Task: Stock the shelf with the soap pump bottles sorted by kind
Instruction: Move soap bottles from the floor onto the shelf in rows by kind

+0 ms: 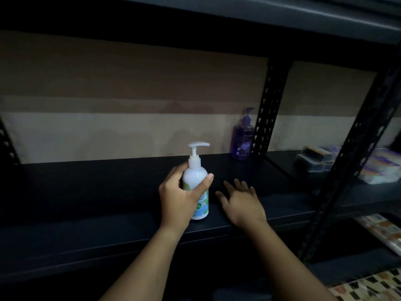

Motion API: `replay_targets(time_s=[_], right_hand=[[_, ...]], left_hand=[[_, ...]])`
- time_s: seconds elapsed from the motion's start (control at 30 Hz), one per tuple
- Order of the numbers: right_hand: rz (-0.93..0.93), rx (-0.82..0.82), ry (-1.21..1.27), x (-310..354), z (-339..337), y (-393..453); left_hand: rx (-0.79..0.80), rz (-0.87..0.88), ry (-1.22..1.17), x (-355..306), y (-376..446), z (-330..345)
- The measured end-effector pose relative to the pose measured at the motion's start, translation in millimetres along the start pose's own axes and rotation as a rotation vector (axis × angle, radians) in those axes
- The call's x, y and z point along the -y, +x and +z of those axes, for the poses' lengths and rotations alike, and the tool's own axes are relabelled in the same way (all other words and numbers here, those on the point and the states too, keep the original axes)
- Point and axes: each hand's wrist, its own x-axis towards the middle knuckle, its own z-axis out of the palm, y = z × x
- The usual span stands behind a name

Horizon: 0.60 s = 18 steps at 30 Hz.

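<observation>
The left hand (180,196) grips the white pump bottle (196,187), fingers (173,173) curled round the far side of its body and the thumb pressed across the label in front. The bottle stands upright, long axis vertical, its base at or just above the front part of the dark shelf (86,187); whether it already rests on the board I cannot tell. Its pump head points toward 3 o'clock. The body is white and rounded at the shoulder, with a green-and-blue label low down and a white pump on a short neck.

Just beside it, at 3 o'clock from the bottle, the right hand (240,203) lies spread over the shelf with straight, relaxed fingers, holding nothing.

Farther along, at about 1 o'clock from the white bottle and well apart from it, 1 purple pump bottle (243,137) stands upright at the back of the shelf, close against the perforated black upright (269,105). It is translucent violet with a matching pump.

In my judgement the coming move turns on keeping the 2 kinds apart: the white bottle belongs well clear of the purple 1, toward 9 o'clock, and the left hand, already holding it, is the nearer for that placement.
</observation>
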Motion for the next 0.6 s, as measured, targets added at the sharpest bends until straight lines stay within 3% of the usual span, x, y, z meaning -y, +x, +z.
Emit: replay_targets(time_s=[0.2,0.37,0.6], right_hand=[[0.006,0.028,0.002,1.1,-5.4,-9.3],[0.013,0.035,0.017,1.7,-6.4,-10.3],[0.010,0.039,0.019,1.2,-7.2,-9.7]], left_hand=[[0.088,0.024,0.032,-8.4,-13.6,-10.6],[0.274,-0.045,-0.017,-6.8,-14.7,-22.4],[0.301,0.051,0.083,4.3,-6.5,-23.6]])
